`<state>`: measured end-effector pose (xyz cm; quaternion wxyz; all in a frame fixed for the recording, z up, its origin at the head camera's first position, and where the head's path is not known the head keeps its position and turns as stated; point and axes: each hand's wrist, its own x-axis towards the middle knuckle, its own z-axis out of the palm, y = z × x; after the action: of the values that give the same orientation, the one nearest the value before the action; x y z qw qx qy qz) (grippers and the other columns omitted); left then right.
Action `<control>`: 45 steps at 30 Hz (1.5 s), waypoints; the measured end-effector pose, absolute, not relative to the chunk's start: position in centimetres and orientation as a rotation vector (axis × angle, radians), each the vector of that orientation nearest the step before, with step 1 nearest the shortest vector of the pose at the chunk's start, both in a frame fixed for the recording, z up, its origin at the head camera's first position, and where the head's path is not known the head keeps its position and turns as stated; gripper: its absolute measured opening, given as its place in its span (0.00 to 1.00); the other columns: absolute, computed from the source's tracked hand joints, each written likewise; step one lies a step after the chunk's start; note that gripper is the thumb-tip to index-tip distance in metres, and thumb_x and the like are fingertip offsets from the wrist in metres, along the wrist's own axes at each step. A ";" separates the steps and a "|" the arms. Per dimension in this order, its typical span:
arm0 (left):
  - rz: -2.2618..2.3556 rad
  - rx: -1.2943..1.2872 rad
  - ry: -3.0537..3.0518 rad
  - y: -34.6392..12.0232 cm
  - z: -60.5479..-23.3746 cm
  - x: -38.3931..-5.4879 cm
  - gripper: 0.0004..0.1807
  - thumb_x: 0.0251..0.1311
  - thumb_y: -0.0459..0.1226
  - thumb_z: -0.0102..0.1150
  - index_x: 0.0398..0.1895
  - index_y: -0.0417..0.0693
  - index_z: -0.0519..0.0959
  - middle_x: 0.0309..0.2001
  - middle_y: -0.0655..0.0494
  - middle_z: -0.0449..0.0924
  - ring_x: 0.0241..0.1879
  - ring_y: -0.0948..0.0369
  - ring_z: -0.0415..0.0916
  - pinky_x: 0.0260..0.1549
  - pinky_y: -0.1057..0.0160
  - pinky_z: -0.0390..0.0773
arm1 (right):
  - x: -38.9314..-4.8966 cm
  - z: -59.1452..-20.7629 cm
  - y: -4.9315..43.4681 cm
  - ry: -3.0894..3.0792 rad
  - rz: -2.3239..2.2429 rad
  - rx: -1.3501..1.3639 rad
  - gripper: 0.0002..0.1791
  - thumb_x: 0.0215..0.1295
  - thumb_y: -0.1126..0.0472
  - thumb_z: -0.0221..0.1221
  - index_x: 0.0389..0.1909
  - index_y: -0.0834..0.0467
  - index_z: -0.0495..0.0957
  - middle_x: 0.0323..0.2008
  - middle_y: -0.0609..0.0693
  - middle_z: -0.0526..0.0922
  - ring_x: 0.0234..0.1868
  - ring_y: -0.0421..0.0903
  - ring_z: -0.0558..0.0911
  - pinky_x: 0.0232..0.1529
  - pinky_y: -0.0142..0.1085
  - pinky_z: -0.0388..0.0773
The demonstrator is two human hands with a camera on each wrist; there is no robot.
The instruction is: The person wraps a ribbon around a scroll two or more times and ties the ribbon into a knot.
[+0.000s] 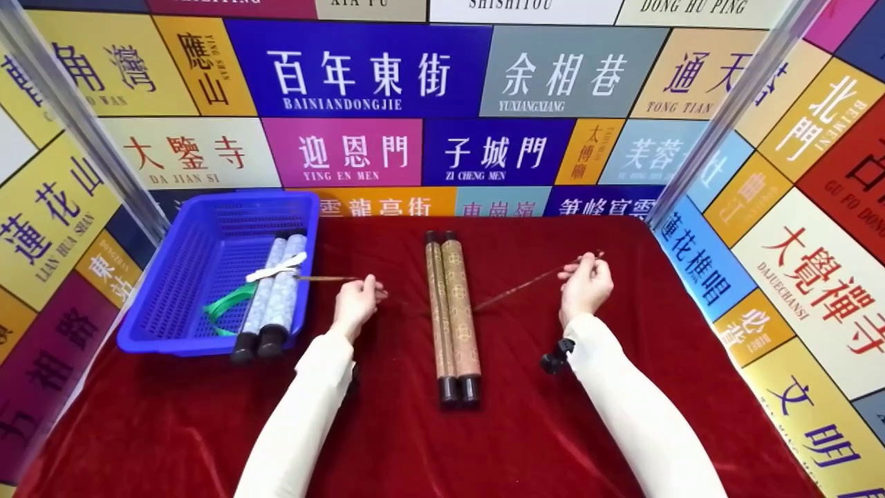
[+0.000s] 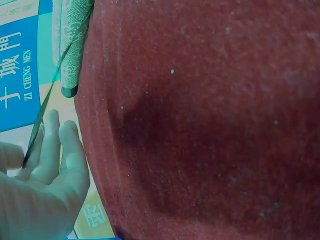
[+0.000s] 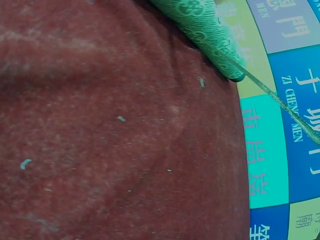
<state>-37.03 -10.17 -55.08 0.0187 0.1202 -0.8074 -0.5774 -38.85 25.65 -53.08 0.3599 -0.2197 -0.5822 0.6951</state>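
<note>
A scroll (image 1: 460,311) with gold-brown patterned covering and dark end knobs lies rolled from both sides on the red cloth, its two rolls side by side. My left hand (image 1: 357,301), left of it, pinches a thin brown ribbon (image 2: 48,100); a loose tail points toward the basket. In the left wrist view the left hand (image 2: 50,185) has the ribbon between thumb and fingers. Right of the scroll, my right hand (image 1: 586,285) grips the other ribbon length (image 1: 522,285), which slants up from the scroll. The right wrist view shows the ribbon (image 3: 280,102) but not the hand.
A blue plastic basket (image 1: 138,339) stands at the left. Across its right side lie two light-blue patterned rolls (image 1: 280,304) with black ends, a white strip (image 1: 276,268) over them and a green ribbon (image 1: 231,303) beside them. Printed panels (image 1: 359,69) stand behind the red cloth (image 1: 429,456).
</note>
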 end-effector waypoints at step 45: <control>-1.728 -0.755 -2.791 -0.5 -52.6 -37.0 0.16 0.74 0.38 0.47 0.42 0.34 0.80 0.32 0.51 0.81 0.32 0.64 0.73 0.40 0.66 0.76 | -37.3 -48.7 12.9 -2.665 1.518 0.531 0.18 0.76 0.51 0.52 0.38 0.58 0.86 0.35 0.54 0.88 0.40 0.46 0.84 0.49 0.37 0.79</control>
<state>-36.97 -0.52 -52.59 -0.1132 -0.2228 -0.8233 -0.5097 -37.33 12.89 -48.67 0.0143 0.1707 -0.8561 0.4877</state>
